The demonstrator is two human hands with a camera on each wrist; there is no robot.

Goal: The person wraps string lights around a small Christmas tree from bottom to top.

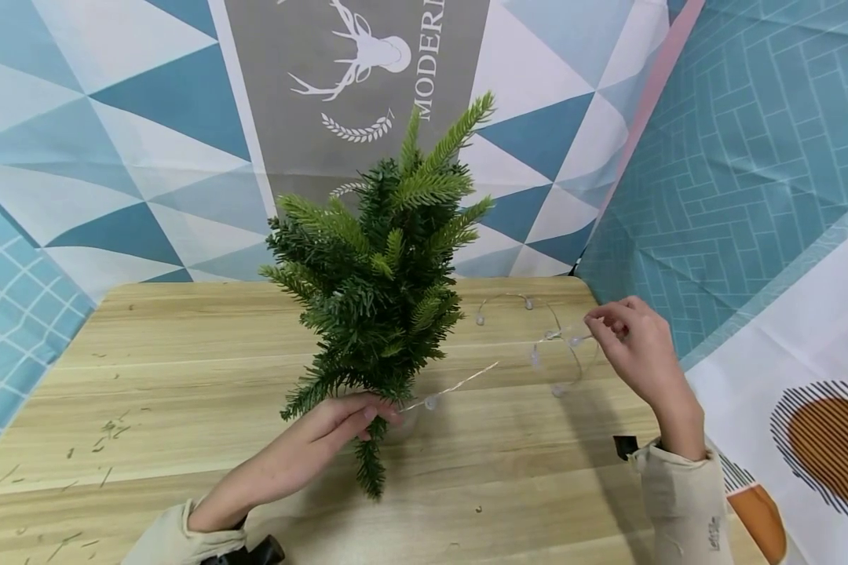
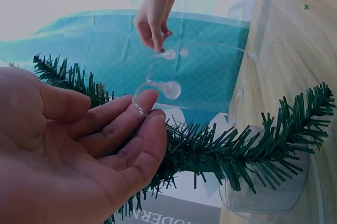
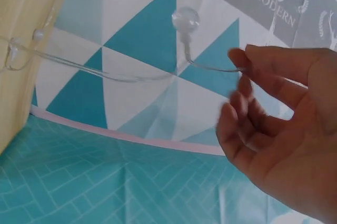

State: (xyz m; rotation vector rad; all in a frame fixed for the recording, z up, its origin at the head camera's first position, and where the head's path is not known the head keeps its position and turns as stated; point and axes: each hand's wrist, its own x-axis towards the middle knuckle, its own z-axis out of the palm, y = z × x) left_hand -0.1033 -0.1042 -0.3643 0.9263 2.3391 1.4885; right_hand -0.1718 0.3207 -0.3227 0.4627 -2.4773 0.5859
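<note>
Note a clear container low at the wood-grain table, partly behind a drooping branch in the left wrist view. Make out a curved edge and see-through wall. Cannot tell its contents, nor any join with the trunk. Find the artificial tree upright near mid-table, lower branches spread around its hidden base.

Trace a string of clear bulb lights from the left fingertips, across the gap, to the right side, with a loose loop over the table. See the right hand clamped on the wire, thumb and forefinger together, well apart from the tree. See the left hand beside the lower branches, thumb apart from loosely bent fingers, wire touching the fingertips.

Count several loose green bits on the table's left. Read "MODERN" on the patterned cloth behind.
</note>
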